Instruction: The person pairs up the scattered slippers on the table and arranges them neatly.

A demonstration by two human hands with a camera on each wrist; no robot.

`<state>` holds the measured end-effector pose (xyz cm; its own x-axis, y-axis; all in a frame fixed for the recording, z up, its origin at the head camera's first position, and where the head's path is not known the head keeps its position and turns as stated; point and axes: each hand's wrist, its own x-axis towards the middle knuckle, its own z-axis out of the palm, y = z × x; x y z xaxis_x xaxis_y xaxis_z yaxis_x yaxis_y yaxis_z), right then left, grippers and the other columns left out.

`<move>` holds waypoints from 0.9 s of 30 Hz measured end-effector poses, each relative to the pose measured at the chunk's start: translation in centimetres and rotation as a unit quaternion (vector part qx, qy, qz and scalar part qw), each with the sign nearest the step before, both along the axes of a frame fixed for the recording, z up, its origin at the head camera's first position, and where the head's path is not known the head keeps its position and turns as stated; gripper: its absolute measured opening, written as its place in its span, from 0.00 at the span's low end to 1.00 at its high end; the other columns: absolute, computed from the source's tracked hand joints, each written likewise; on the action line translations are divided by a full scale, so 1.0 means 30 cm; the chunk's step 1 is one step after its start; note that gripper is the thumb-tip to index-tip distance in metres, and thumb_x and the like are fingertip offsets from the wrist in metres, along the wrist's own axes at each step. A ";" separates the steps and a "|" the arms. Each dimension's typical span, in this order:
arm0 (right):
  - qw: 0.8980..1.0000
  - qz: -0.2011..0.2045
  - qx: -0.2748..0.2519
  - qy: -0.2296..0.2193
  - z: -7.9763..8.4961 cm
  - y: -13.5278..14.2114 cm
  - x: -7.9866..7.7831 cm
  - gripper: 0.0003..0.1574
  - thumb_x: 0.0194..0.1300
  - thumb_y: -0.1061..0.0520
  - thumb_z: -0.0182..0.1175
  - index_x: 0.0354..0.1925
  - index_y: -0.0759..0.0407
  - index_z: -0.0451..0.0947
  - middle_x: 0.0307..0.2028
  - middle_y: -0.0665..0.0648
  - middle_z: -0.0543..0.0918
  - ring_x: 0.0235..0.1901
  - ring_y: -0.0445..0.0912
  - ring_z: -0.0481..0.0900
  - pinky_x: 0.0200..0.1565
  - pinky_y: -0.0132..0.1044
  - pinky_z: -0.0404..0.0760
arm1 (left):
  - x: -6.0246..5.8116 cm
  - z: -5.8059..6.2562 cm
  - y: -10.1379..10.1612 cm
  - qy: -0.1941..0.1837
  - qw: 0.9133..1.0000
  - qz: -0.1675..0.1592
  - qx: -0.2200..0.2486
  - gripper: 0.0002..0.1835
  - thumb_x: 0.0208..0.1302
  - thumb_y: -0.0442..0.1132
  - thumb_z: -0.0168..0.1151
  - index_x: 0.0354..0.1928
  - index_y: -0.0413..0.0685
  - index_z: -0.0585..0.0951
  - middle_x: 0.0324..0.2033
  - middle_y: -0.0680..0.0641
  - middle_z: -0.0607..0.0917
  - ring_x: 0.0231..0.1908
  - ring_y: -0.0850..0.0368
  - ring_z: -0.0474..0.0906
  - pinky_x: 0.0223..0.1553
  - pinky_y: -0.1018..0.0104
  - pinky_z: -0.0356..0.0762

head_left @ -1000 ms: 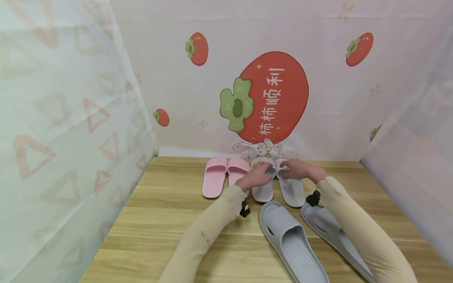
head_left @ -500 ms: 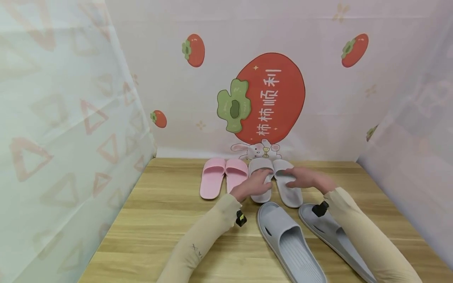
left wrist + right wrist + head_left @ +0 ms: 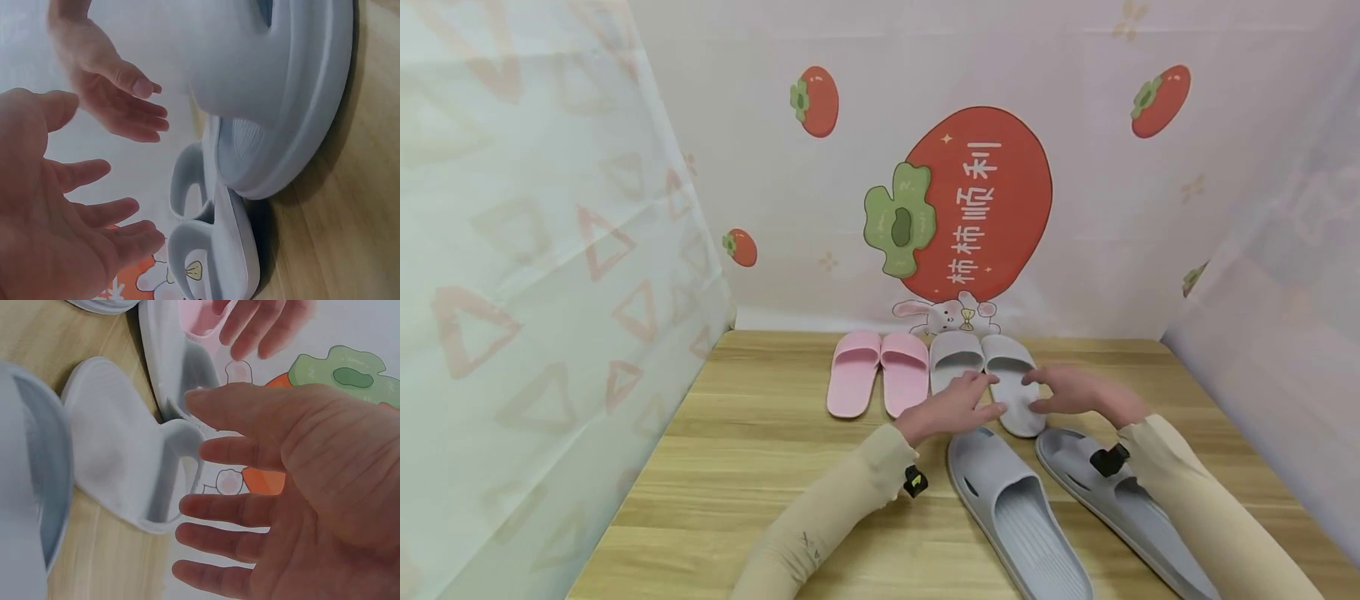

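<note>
My left hand [image 3: 949, 408] hangs over the lower end of the left small light grey slipper [image 3: 957, 343], its fingers spread and holding nothing. Facing it, my right hand [image 3: 1071, 390] hovers by the right small light grey slipper [image 3: 1017, 408], fingers loosely bent around air. In the right wrist view that slipper [image 3: 112, 437] lies flat beyond the fingers. Nearer to me lies a pair of larger grey slippers, the left one [image 3: 988, 458] below my left hand and the right one [image 3: 1075, 458] partly covered by my right sleeve. A larger slipper [image 3: 250, 69] looms close in the left wrist view.
A pair of pink slippers, one [image 3: 852, 387] beside the other [image 3: 906, 379], stands left of the small grey pair, toes toward the back wall [image 3: 775, 167]. Patterned cloth walls enclose the wooden tabletop [image 3: 760, 467] on both sides and behind.
Both hands have drawn back from the straps of the small light grey slippers toward me, and the right hand has also moved right. The slippers stay in place.
</note>
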<state>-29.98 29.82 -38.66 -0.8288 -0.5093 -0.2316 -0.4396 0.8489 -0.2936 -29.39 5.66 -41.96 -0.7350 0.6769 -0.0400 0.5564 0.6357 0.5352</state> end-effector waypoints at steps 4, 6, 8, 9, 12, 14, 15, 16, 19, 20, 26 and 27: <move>1.000 0.014 0.002 -0.017 0.007 0.009 0.029 0.33 0.62 0.50 0.65 0.58 0.70 0.74 0.54 0.68 0.80 0.54 0.63 0.77 0.54 0.58 0.76 | 0.035 0.000 0.007 -0.007 1.000 -0.010 -0.007 0.37 0.71 0.67 0.42 0.75 0.56 0.58 0.72 0.44 0.61 0.71 0.52 0.61 0.68 0.56 0.65; 1.000 0.020 0.003 -0.018 0.008 0.018 0.044 0.33 0.62 0.50 0.65 0.58 0.70 0.74 0.54 0.68 0.80 0.55 0.63 0.77 0.55 0.58 0.75 | 0.051 -0.001 0.011 -0.009 1.000 -0.015 -0.009 0.38 0.70 0.68 0.42 0.75 0.56 0.58 0.72 0.45 0.61 0.70 0.52 0.62 0.68 0.57 0.66; 1.000 0.025 0.009 -0.017 0.005 0.031 0.061 0.31 0.62 0.50 0.65 0.58 0.68 0.75 0.54 0.67 0.80 0.55 0.62 0.77 0.54 0.57 0.76 | 0.064 -0.001 0.015 -0.007 1.000 -0.022 -0.012 0.38 0.70 0.68 0.41 0.75 0.57 0.58 0.71 0.45 0.62 0.69 0.52 0.64 0.67 0.58 0.67; 0.999 0.022 0.013 -0.020 0.004 0.037 0.070 0.31 0.62 0.50 0.65 0.58 0.66 0.75 0.55 0.66 0.80 0.55 0.62 0.77 0.54 0.56 0.76 | 0.070 0.000 0.017 -0.008 1.000 -0.025 -0.014 0.38 0.70 0.69 0.41 0.75 0.58 0.58 0.71 0.46 0.62 0.68 0.52 0.64 0.66 0.58 0.67; 0.999 0.018 0.013 -0.036 0.001 0.055 0.097 0.31 0.62 0.49 0.65 0.59 0.63 0.75 0.55 0.65 0.79 0.55 0.60 0.77 0.53 0.55 0.76 | 0.087 0.002 0.020 -0.016 0.999 -0.032 -0.020 0.39 0.69 0.70 0.41 0.75 0.60 0.57 0.71 0.47 0.62 0.67 0.53 0.65 0.65 0.59 0.68; 0.999 0.016 0.013 -0.048 0.000 0.066 0.112 0.32 0.62 0.47 0.65 0.60 0.62 0.74 0.55 0.64 0.78 0.55 0.59 0.77 0.51 0.54 0.76 | 0.098 0.005 0.021 -0.024 0.999 -0.036 -0.022 0.39 0.68 0.71 0.41 0.76 0.61 0.56 0.72 0.47 0.61 0.67 0.53 0.65 0.65 0.59 0.68; 0.999 0.018 0.011 -0.050 -0.002 0.071 0.118 0.32 0.62 0.47 0.65 0.60 0.63 0.74 0.55 0.64 0.79 0.54 0.59 0.77 0.51 0.53 0.76 | 0.102 0.006 0.020 -0.029 0.999 -0.037 -0.022 0.40 0.68 0.71 0.41 0.76 0.62 0.55 0.72 0.47 0.61 0.67 0.53 0.65 0.65 0.59 0.68; 0.999 0.019 0.012 -0.049 -0.004 0.075 0.123 0.33 0.62 0.47 0.65 0.60 0.63 0.74 0.55 0.64 0.79 0.54 0.59 0.77 0.51 0.53 0.76 | 0.107 0.007 0.018 -0.034 0.998 -0.038 -0.021 0.40 0.68 0.71 0.42 0.76 0.62 0.55 0.72 0.46 0.61 0.68 0.53 0.64 0.65 0.59 0.68; 0.999 0.027 0.014 -0.038 -0.009 0.084 0.140 0.34 0.62 0.46 0.65 0.60 0.63 0.74 0.55 0.63 0.79 0.55 0.59 0.77 0.51 0.53 0.76 | 0.120 0.008 0.013 -0.041 0.998 -0.041 -0.015 0.40 0.68 0.71 0.42 0.76 0.62 0.54 0.73 0.46 0.60 0.69 0.53 0.62 0.66 0.59 0.67; 0.999 0.027 0.011 -0.036 -0.011 0.085 0.145 0.34 0.62 0.46 0.65 0.60 0.64 0.74 0.56 0.62 0.79 0.55 0.59 0.77 0.52 0.54 0.76 | 0.124 0.009 0.011 -0.042 0.998 -0.043 -0.014 0.40 0.68 0.71 0.42 0.76 0.62 0.54 0.73 0.46 0.60 0.70 0.53 0.61 0.66 0.59 0.67; 0.998 0.027 -0.012 -0.049 -0.015 0.096 0.183 0.35 0.64 0.45 0.63 0.62 0.63 0.73 0.58 0.63 0.78 0.58 0.61 0.75 0.52 0.55 0.76 | 0.155 0.009 0.005 -0.031 0.998 -0.045 -0.023 0.40 0.67 0.71 0.43 0.76 0.63 0.54 0.72 0.47 0.61 0.71 0.53 0.60 0.67 0.60 0.66; 0.998 0.028 -0.016 -0.052 -0.016 0.100 0.189 0.35 0.64 0.45 0.63 0.62 0.64 0.73 0.58 0.63 0.78 0.57 0.62 0.75 0.52 0.55 0.77 | 0.159 0.008 0.004 -0.029 0.998 -0.045 -0.026 0.40 0.67 0.71 0.43 0.76 0.64 0.54 0.72 0.47 0.61 0.71 0.53 0.60 0.67 0.60 0.66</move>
